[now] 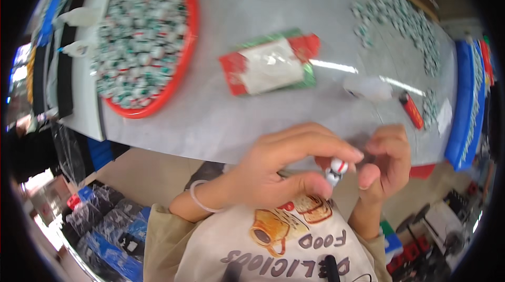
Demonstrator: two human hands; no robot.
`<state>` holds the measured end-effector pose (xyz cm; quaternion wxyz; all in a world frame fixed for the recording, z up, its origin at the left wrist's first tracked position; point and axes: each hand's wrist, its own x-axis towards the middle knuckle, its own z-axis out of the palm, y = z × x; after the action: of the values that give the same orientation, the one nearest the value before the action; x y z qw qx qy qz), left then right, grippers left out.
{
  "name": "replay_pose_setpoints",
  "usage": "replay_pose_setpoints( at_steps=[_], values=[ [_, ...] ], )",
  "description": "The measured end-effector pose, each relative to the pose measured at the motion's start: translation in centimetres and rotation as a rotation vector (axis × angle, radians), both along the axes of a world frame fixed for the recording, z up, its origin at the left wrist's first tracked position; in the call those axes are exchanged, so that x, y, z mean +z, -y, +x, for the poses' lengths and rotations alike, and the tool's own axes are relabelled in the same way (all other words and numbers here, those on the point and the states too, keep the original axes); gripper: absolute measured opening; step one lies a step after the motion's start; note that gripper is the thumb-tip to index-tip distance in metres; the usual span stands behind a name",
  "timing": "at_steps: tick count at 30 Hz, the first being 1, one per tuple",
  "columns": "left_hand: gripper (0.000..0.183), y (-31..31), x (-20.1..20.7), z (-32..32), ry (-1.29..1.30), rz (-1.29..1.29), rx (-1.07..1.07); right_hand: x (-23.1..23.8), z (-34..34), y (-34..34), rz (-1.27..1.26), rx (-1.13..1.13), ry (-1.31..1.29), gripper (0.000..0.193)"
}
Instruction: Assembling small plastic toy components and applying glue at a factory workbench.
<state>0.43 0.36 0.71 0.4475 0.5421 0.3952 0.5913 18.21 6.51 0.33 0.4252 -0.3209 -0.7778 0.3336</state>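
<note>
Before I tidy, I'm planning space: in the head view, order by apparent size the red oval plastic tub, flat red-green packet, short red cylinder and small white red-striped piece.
Largest: tub
Next: packet
Smallest: cylinder and piece, too alike to rank; the piece is nearer the camera.

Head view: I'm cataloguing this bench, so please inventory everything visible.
Held piece: 1, white and red, in left hand
Basin: 1, red, table's left
Basin pieces: uncountable, white, green, some red, inside
Packet: 1, red, green and white, mid-table
Bottles: 2, whitish, left of basin
Blurred object: 1, whitish, right of packet
Tube: 1, red and black, table's right
Loose pieces: many, green-white, far right
Table: 1, grey, centre
Bin: 1, blue, right edge
Wrapped bundles: several, blue, dark, lower left
Clutter: unclear, mixed, lower right
Apron: 1, white, worn
Left hand: 1, bare, lower centre
Right hand: 1, bare, lower right
</note>
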Motion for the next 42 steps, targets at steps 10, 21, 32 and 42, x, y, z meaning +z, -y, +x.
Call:
replay_pose_setpoints(
  at_steps=[10, 21, 32, 42],
  values=[
    [0.025, 0.9, 4.1, -13.1, -1.033, -0.059, 0.917, -0.5, 0.8, 0.6, -0.106, -0.056, -0.027, 0.042],
    [0.036, -1.5, 4.6, -14.6, -1.453, 0.051, 0.756, -0.5, 0.5, 0.4, -0.141, -0.079, -0.058, 0.036],
    [0.026, 0.0, 4.7, -15.5, -1.335, -0.071, 0.785, -0.2, 0.6, 0.5, -0.179, -0.08, -0.039, 0.032],
    [0.028, -1.4, 6.5, -15.5, -1.354, -0.08, 0.59, -0.2, 0.5, 0.2, -0.151, -0.08, -0.089, 0.026]
  ],
)
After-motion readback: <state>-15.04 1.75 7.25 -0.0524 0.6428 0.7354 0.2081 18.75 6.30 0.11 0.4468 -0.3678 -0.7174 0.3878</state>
